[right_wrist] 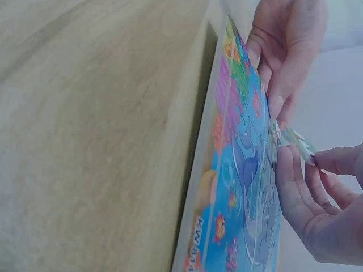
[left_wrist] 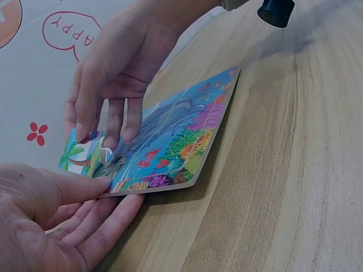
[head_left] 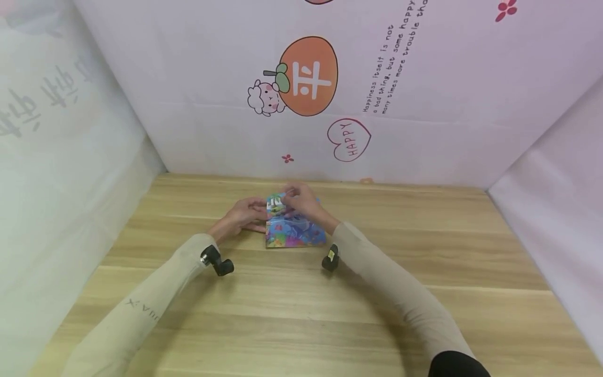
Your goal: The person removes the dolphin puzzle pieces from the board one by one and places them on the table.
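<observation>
A flat jigsaw board (head_left: 292, 235) with a sea picture lies on the wooden table; a dolphin and coral show on it in the left wrist view. My left hand (head_left: 242, 214) grips its left edge, the thumb (left_wrist: 85, 186) on top and fingers beneath. Over the board's upper part, my right hand (head_left: 301, 201) pinches a small printed puzzle piece (right_wrist: 299, 146) between thumb and fingertip. The piece is tilted up, close over the picture, while other right fingertips rest at the board's surface. Part of the board's far side is hidden behind the right hand.
Bare wooden table (head_left: 282, 314) stretches around the board. A white printed backdrop (head_left: 212, 131) rises behind the table's far edge, with white sheets (head_left: 70, 131) at both sides. Small black cameras (head_left: 219, 262) are strapped to both wrists.
</observation>
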### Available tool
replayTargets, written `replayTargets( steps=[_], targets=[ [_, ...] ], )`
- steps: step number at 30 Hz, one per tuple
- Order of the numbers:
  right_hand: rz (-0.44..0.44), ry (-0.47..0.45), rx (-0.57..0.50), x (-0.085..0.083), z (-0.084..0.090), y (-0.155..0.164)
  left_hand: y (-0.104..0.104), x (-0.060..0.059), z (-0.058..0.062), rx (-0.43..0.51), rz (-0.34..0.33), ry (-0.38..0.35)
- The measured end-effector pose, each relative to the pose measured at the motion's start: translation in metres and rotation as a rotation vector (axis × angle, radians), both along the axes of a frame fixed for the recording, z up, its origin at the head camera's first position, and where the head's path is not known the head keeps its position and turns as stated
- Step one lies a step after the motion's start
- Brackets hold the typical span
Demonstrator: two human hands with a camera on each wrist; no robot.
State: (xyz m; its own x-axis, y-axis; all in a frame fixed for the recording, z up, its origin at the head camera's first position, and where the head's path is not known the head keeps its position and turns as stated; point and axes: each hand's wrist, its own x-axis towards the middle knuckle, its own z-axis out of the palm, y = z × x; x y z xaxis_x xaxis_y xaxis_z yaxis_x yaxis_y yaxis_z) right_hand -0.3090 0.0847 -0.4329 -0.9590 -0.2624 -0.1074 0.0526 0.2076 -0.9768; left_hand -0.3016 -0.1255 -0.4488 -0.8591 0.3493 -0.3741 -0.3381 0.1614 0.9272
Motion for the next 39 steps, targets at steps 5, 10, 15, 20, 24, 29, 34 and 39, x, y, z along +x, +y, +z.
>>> replayTargets(
  steps=[5, 10, 15, 20, 24, 29, 34, 39],
  targets=[
    [-0.014, -0.069, -0.05, -0.002, -0.001, 0.012, 0.001, 0.001, 0.0, -0.004, 0.011, -0.007],
    [-0.052, -0.084, -0.062, -0.002, 0.0, 0.023, 0.0, 0.003, 0.003, -0.037, 0.008, 0.009],
    [-0.095, -0.09, -0.058, -0.002, 0.002, 0.037, -0.003, 0.003, 0.005, -0.057, 0.009, 0.019],
    [-0.113, -0.066, -0.048, -0.002, 0.008, 0.056, -0.005, 0.003, 0.008, -0.064, 0.009, 0.026],
    [-0.121, -0.054, -0.031, -0.001, 0.011, 0.068, -0.007, 0.002, 0.008, -0.081, 0.013, 0.018],
    [-0.109, -0.055, 0.008, 0.0, 0.012, 0.08, -0.01, -0.001, 0.005, -0.088, 0.011, 0.003],
    [-0.094, -0.054, 0.016, 0.002, 0.012, 0.096, -0.015, -0.003, 0.003, -0.099, -0.006, 0.011],
    [-0.078, -0.022, 0.07, 0.001, 0.008, 0.116, -0.018, -0.004, 0.0, -0.072, -0.015, 0.006]
  ],
)
